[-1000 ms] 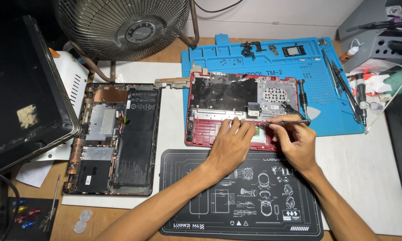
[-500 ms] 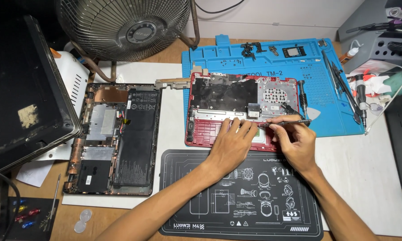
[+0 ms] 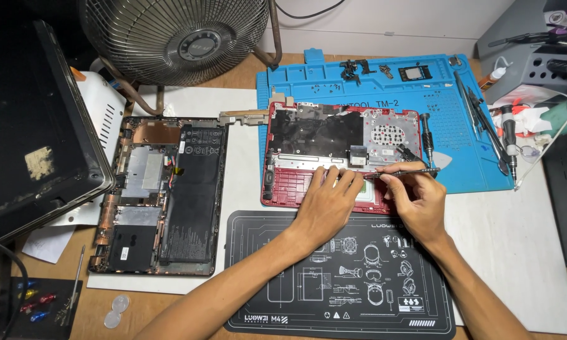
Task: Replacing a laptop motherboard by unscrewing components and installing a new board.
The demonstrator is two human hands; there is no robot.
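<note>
Left hand (image 3: 326, 200) lies flat, fingers spread, on the red laptop shell (image 3: 283, 182) at its front edge. Right hand (image 3: 417, 201) pinches a thin screwdriver (image 3: 402, 172) laid across the shell. Shell straddles blue mat (image 3: 371, 82) and black mat (image 3: 283, 302); bare worktop (image 3: 522, 239) lies to the right.

Wooden workbench (image 3: 246, 72) carries everything. White sheet (image 3: 522, 252) covers its middle. Relative to that sheet: blue silicone repair mat (image 3: 460, 170) overlaps its far right part, black work mat (image 3: 340, 283) lies on its near edge, metal fan (image 3: 176, 31) stands behind it, two clear round discs (image 3: 115, 311) sit on bare wood off its near-left corner.
</note>
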